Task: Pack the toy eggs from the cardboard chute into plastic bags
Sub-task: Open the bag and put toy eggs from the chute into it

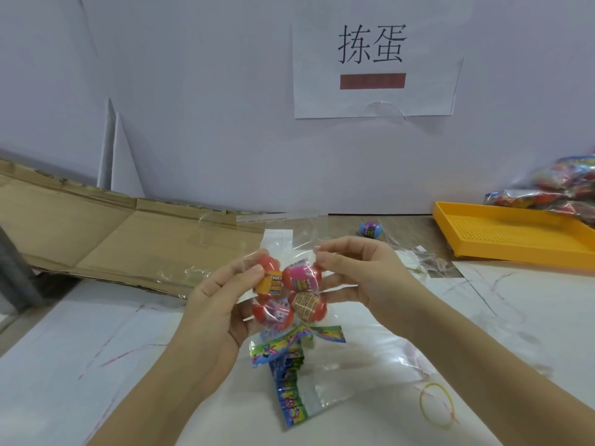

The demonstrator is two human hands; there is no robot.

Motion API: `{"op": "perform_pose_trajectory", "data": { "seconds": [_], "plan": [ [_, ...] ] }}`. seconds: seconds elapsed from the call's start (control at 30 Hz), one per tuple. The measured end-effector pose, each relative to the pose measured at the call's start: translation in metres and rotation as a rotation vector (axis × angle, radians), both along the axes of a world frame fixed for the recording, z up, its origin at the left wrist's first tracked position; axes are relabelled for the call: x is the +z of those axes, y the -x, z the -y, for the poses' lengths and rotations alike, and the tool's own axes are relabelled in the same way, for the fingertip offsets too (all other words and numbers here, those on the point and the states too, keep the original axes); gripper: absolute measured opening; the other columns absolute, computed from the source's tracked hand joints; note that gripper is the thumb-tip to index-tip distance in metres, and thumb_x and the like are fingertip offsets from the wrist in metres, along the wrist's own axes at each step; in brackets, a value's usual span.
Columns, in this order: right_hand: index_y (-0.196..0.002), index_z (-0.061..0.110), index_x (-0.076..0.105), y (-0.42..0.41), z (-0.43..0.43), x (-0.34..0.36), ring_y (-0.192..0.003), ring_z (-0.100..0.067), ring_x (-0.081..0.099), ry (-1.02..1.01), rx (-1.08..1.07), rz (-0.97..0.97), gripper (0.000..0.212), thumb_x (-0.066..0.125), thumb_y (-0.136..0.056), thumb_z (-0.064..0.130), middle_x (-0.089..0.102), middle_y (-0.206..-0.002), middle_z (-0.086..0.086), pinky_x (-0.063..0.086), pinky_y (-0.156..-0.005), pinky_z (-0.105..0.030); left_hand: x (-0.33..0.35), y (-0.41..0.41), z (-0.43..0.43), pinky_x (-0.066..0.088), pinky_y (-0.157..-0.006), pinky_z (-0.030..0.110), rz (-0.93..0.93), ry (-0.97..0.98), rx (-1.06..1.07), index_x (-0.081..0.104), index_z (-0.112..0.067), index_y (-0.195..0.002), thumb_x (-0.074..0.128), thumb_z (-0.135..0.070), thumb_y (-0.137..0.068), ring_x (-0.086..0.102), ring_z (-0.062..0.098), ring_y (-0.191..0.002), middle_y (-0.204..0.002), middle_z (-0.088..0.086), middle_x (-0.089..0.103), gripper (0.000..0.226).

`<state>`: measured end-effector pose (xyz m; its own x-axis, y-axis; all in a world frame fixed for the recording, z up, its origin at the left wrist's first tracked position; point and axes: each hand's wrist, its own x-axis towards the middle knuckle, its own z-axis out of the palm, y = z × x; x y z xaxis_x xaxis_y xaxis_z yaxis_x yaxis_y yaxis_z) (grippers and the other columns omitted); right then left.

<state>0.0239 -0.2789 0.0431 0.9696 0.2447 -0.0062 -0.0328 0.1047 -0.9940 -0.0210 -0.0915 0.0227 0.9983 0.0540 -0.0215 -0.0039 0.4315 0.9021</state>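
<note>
Left hand (215,304) and right hand (363,278) are bare; forearms bare; nails short.

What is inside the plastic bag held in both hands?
Four red toy eggs with printed labels show through the plastic bag. Anything behind them or the left hand is hidden.

Bright, even light; shadows barely cast. Glare noted on the flat clear plastic bag (370,355). Edges bowed by the lens; colourful heap of filled bags (557,188) blurred.

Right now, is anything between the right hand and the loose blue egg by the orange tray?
Nothing visible: only bare table lies between the right hand and the blue egg. But that hand pinches the plastic bag of red eggs.
</note>
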Motion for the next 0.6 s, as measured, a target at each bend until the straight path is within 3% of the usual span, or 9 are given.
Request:
{"op": "perform_pose_trajectory", "data": {
  "seconds": [0.1, 0.3, 0.47, 0.53, 0.6],
  "plan": [
    [-0.084, 0.006, 0.069, 0.0, 0.0, -0.001, -0.053, -0.022, 0.067, -0.074, 0.008, -0.018, 0.008, 0.066, -0.083, -0.001, 0.07, -0.071, -0.01, 0.055, -0.05, -0.027, 0.0, -0.001, 0.0, 0.054, -0.047, 0.024, 0.004, 0.004, 0.055, 0.081, -0.019, -0.078, 0.062, -0.019, -0.07, 0.07, 0.013, -0.06, -0.081, 0.005, 0.076, 0.02],
    [-0.078, 0.007, 0.07, -0.001, -0.001, -0.001, -0.053, -0.026, 0.068, -0.123, 0.046, -0.081, 0.012, 0.065, -0.082, -0.003, 0.069, -0.069, -0.011, 0.055, -0.049, -0.029, 0.002, -0.001, 0.001, 0.051, -0.042, 0.022, -0.008, -0.023, 0.147, 0.08, -0.019, -0.07, 0.058, -0.007, -0.082, 0.068, 0.012, -0.055, -0.077, 0.003, 0.076, 0.028],
    [-0.086, 0.006, 0.067, 0.004, -0.002, 0.003, -0.056, -0.024, 0.069, -0.067, 0.102, -0.111, 0.009, 0.063, -0.085, -0.002, 0.07, -0.074, -0.012, 0.056, -0.051, -0.029, 0.003, 0.001, -0.002, 0.055, -0.048, 0.027, 0.07, -0.12, 0.179, 0.08, -0.026, -0.085, 0.063, -0.027, -0.075, 0.071, 0.017, -0.064, -0.09, 0.005, 0.076, 0.02],
    [-0.097, 0.01, 0.065, 0.007, -0.007, 0.002, -0.061, -0.017, 0.068, 0.037, 0.008, -0.029, 0.016, 0.069, -0.083, 0.003, 0.069, -0.081, -0.008, 0.058, -0.054, -0.031, 0.003, 0.004, 0.001, 0.055, -0.049, 0.025, 0.137, -0.209, 0.255, 0.078, -0.029, -0.085, 0.061, -0.024, -0.082, 0.072, 0.015, -0.065, -0.086, 0.002, 0.077, 0.018],
    [-0.1, 0.027, 0.06, 0.011, -0.01, -0.002, -0.068, -0.008, 0.063, 0.274, -0.281, 0.295, 0.029, 0.075, -0.079, 0.013, 0.063, -0.087, 0.004, 0.057, -0.063, -0.028, 0.001, 0.008, 0.006, 0.054, -0.048, 0.02, 0.203, -0.312, 0.311, 0.074, -0.027, -0.092, 0.058, -0.016, -0.089, 0.072, 0.011, -0.066, -0.082, -0.003, 0.077, 0.02]
  ]
}}
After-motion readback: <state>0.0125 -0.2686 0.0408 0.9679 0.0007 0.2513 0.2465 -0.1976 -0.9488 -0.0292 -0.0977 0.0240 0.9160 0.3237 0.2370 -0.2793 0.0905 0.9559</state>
